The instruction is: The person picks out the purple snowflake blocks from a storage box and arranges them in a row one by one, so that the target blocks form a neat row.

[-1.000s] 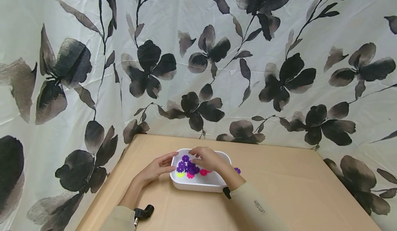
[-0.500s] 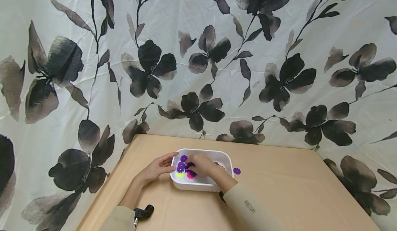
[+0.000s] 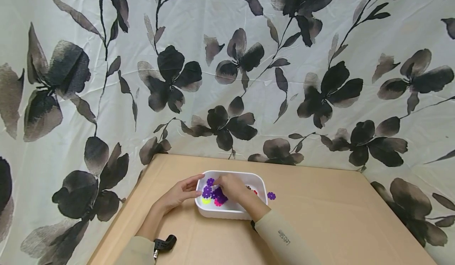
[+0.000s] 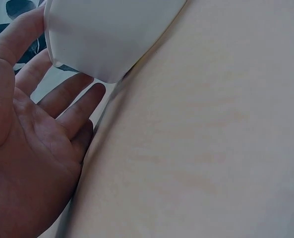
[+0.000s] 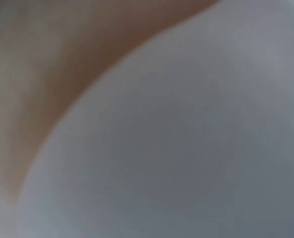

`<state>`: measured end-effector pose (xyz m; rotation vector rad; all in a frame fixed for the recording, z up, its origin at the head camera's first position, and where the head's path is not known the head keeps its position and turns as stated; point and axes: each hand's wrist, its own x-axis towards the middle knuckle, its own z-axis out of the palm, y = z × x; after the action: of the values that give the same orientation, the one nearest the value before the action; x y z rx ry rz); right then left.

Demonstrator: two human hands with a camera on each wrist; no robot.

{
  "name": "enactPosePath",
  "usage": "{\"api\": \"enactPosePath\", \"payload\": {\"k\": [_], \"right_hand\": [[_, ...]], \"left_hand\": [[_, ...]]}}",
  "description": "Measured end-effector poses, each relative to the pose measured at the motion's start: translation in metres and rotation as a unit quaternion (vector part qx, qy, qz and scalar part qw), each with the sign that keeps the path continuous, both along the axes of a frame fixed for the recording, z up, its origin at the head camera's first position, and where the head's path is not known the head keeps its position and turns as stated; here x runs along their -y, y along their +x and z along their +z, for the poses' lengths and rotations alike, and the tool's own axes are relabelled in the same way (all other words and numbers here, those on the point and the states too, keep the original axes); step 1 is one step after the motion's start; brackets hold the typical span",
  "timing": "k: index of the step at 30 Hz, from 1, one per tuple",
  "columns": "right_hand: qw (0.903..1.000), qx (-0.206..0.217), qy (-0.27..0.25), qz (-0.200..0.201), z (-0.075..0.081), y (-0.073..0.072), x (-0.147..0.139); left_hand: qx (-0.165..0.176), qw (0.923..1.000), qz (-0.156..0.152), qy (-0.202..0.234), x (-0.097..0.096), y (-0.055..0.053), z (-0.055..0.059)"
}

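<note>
1. Fingers spread on the left hand, tips right at the tub's left end; a light steadying touch should do, since a hard push might slide it.
2. Inside the tub's left half, purple pieces sit bunched, a yellow piece on their near side; best to work from the top of that heap, I'd judge.
3. Pink piece now, toward the tub's near wall, close beside the purple: easily dragged along.
4. Over the tub's middle, the right hand, fingers bent down at the heap; pinching one or not, can't tell, tips hidden, wrist view blurred. One piece by its edge looks wisest.
5. Toward the tub's right end, a red piece, partly visible past the wrist.
6. Outside, just right of the tub, a lone purple piece lies flat: mind that sleeve.
</note>
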<state>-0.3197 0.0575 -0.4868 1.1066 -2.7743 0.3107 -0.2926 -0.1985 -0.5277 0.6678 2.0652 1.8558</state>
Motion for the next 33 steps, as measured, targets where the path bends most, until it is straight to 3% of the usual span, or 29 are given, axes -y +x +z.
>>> {"api": "enactPosePath", "payload": {"k": [5, 9, 16, 24, 28, 33], "right_hand": [[0.9992, 0.003, -0.021, -0.035, 0.000, -0.002, -0.001], [0.9954, 0.018, -0.079, -0.051, 0.003, -0.001, -0.006], [0.9761, 0.047, -0.200, -0.069, 0.019, 0.011, -0.024], [0.9336, 0.085, -0.339, -0.080, 0.035, 0.035, -0.064], [0.9075, 0.088, -0.395, -0.114, 0.034, 0.046, -0.093], [0.8741, 0.103, -0.453, -0.143, 0.030, 0.047, -0.126]], "left_hand": [[-0.002, 1.0000, 0.000, 0.001, -0.001, 0.001, -0.001], [-0.001, 1.0000, 0.001, -0.002, -0.002, 0.002, -0.001], [0.003, 0.9999, 0.007, -0.007, -0.003, 0.003, -0.001], [0.006, 0.9999, 0.010, -0.010, -0.003, 0.002, -0.001], [0.008, 0.9999, 0.008, -0.012, -0.003, 0.002, 0.000], [0.012, 0.9997, 0.017, -0.015, -0.003, 0.002, 0.000]]}}
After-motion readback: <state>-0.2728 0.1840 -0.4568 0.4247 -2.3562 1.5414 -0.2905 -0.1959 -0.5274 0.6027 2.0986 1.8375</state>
